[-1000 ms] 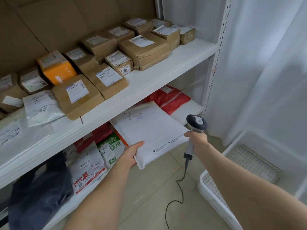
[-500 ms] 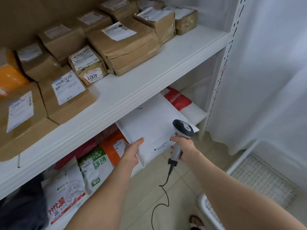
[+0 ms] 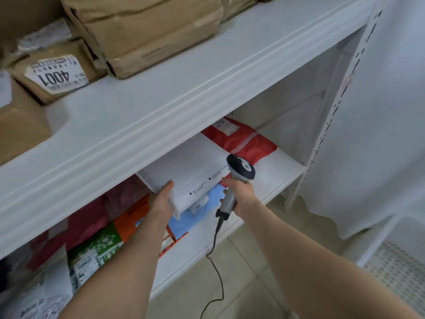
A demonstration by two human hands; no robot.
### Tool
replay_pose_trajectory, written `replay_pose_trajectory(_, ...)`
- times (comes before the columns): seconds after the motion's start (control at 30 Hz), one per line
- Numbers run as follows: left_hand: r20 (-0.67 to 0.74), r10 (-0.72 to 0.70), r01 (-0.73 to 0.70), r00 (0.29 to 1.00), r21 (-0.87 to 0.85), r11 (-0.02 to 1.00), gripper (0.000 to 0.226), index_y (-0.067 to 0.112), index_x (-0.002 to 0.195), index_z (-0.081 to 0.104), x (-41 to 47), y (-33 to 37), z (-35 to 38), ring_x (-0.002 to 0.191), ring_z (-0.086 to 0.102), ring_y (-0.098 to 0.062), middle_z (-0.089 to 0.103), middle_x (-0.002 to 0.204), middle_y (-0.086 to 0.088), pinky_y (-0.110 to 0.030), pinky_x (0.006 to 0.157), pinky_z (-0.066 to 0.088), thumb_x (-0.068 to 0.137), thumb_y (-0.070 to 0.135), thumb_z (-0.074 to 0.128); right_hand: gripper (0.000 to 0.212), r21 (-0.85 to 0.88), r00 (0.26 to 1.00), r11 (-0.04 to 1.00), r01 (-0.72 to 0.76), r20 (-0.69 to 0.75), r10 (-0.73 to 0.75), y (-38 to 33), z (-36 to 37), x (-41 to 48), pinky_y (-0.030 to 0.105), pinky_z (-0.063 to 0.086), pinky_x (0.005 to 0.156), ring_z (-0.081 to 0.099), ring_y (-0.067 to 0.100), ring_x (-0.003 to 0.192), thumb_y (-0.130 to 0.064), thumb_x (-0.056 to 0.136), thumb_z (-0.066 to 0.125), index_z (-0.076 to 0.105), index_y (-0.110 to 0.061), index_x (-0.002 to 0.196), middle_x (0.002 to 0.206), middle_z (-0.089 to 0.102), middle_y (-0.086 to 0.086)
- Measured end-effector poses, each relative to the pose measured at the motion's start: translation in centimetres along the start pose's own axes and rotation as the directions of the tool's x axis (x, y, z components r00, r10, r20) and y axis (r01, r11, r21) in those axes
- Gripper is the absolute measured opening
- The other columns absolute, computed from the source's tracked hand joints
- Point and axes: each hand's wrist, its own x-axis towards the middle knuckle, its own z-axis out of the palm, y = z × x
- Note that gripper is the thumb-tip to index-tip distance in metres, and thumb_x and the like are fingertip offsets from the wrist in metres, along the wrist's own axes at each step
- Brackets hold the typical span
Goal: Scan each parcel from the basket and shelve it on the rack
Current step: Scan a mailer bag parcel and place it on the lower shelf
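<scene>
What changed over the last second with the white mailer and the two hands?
The flat white padded mailer slid forward onto the white lower shelf, partly over a light blue parcel. Nothing was let go: the left hand still grips its near corner, and the right hand still holds the grey corded scanner.

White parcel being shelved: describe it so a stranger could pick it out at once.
On the white rack, look at the lower shelf, under the brown boxes. A flat white parcel lies there over a blue parcel, left of a red parcel. Unlike its neighbours, it is gripped at its near corner by the left hand.
</scene>
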Motion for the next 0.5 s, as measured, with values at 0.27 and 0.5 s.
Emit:
replay_pose_trajectory(0.27,-0.036,0.003,0.002,0.999,0.138,0.990,0.120,0.017,0.137,0.045,14.3,-3.8,-0.3,0.110,0.062,-0.029,0.059,0.129,-0.008,-0.046,0.090,0.052,0.033,0.061,0.086,0.028,-0.013,0.999,0.999,-0.035,0.037,0.036,2.0,1.4,5.8,0.044,0.055,0.074,0.052,0.022,0.079,-0.008,0.086,0.071,0.058,-0.007,0.111,0.101,0.053,0.013)
replay_pose_trajectory(0.5,-0.151,0.257,-0.140,0.955,0.534,0.834,0.068,0.005,0.139,0.039,8.1,-1.9,1.4,0.120,0.052,-0.031,0.049,0.136,-0.013,-0.033,0.093,0.045,0.083,0.027,0.069,0.031,-0.059,0.995,0.994,-0.088,0.035,0.090,3.0,1.6,7.6,0.040,0.057,0.068,0.055,0.027,0.092,-0.012,0.084,0.073,0.060,-0.009,0.112,0.105,0.054,0.013)
